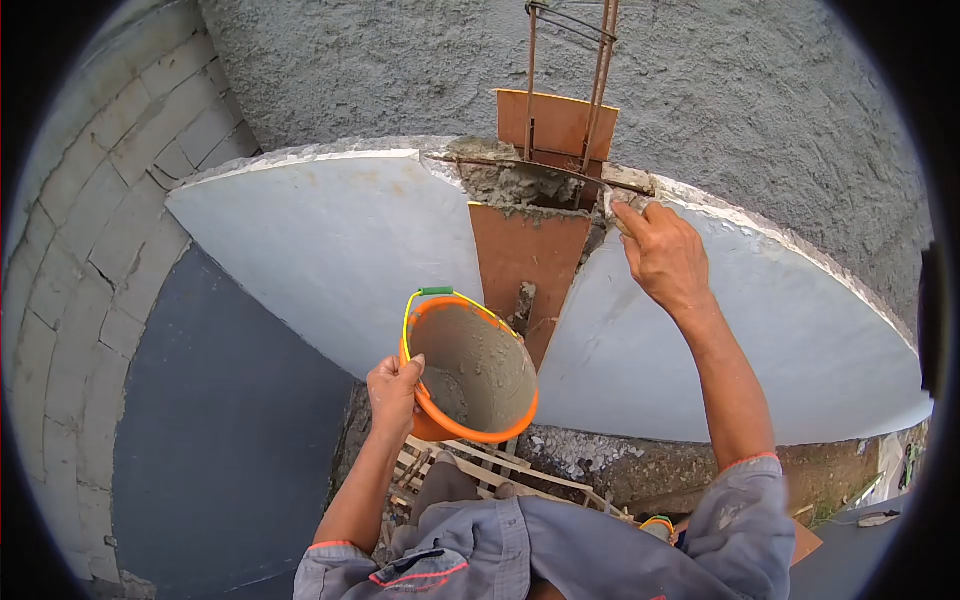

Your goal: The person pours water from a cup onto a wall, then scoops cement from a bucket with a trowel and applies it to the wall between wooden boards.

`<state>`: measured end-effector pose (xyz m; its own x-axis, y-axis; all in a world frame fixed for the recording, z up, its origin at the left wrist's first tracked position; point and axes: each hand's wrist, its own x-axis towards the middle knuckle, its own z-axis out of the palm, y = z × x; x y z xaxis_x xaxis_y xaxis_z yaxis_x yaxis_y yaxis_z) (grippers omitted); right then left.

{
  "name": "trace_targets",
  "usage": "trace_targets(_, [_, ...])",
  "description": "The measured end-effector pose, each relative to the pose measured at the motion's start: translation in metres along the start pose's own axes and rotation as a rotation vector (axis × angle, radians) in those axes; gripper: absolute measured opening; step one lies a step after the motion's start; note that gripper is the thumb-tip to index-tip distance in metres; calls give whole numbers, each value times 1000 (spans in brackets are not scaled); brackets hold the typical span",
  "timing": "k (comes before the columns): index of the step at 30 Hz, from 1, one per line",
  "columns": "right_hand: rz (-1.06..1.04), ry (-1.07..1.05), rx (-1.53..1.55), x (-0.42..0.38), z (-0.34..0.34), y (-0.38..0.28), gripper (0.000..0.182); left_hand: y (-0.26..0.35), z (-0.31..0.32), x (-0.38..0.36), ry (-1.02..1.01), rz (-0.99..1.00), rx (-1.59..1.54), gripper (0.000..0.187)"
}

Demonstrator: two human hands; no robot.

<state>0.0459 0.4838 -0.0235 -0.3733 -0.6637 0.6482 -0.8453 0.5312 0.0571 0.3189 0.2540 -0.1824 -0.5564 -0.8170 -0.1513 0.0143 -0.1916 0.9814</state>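
My left hand grips the rim of an orange bucket, which tilts so its inside shows. Wet grey mortar coats the inner wall, and a yellow handle with a green grip rests along the rim. Farther up, my right hand is closed around the handle of a trowel. Its thin dark blade, seen nearly edge-on, reaches left over the gap between two pale wall panels. Wet mortar lies in that gap, behind an orange-brown board.
Steel reinforcing bars rise from the gap before a second orange-brown board. A rough grey wall stands behind, with a block wall at left. Wooden slats lie below, near my legs.
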Motion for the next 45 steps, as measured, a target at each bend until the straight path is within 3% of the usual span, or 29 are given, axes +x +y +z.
trace_targets(2, [-13,80,-3,-6,3,-6,42,-11,-9,16,3,45,-5,29])
trace_targets(6, [32,27,186,-31,-12,-42,44,-10,-23,20,6,67,35,28])
trace_targets(8, [38,-317,399,-57,-10,-68,46,-4,-32,27,-37,99,67,26])
trace_targets(9, [55,-330,427,-68,-1,-78,46,2,-36,28,-30,81,98,26])
trace_targets(11, [85,-776,706,-93,27,-94,49,12,-36,32,-112,163,76,26])
trace_targets(15, [187,-752,549,-114,81,-155,48,29,-28,34,-330,174,211,28])
trace_targets(16, [161,-728,480,-115,87,-168,49,35,-22,34,-341,176,225,28])
trace_targets(17, [-51,-647,485,-125,86,-180,47,40,-19,33,-382,210,288,29])
trace_targets(20, [-168,-753,522,-129,70,-172,45,48,-19,37,-414,242,353,29])
trace_targets(22, [41,-625,513,-125,67,-161,43,50,-17,38,-405,239,346,30])
trace_targets(26, [-65,-471,442,-134,89,-164,43,51,-10,36,-407,283,384,29])
trace_targets(28, [-214,-878,436,-127,71,-151,44,51,-9,36,-376,307,386,29])
trace_targets(29, [-205,-881,434,-129,73,-152,44,52,-10,37,-370,293,410,30])
trace_targets(31, [11,-507,431,-139,84,-157,45,51,-4,33,-368,275,427,31])
trace_targets(35, [-149,-446,367,-147,90,-155,36,51,7,28,-337,353,487,32])
trace_targets(37, [-148,-687,403,-144,71,-145,35,50,9,27,-323,344,490,32])
trace_targets(38, [-143,-692,401,-145,74,-146,35,50,10,26,-312,349,516,32])
trace_targets(40, [-90,-320,362,-148,86,-148,31,51,16,23,-299,353,543,32])
trace_targets(43, [-210,-439,285,-149,90,-141,25,53,24,18,-285,423,630,31])
trace_targets(45, [-163,-397,265,-143,87,-136,24,53,29,18,-268,431,679,31])
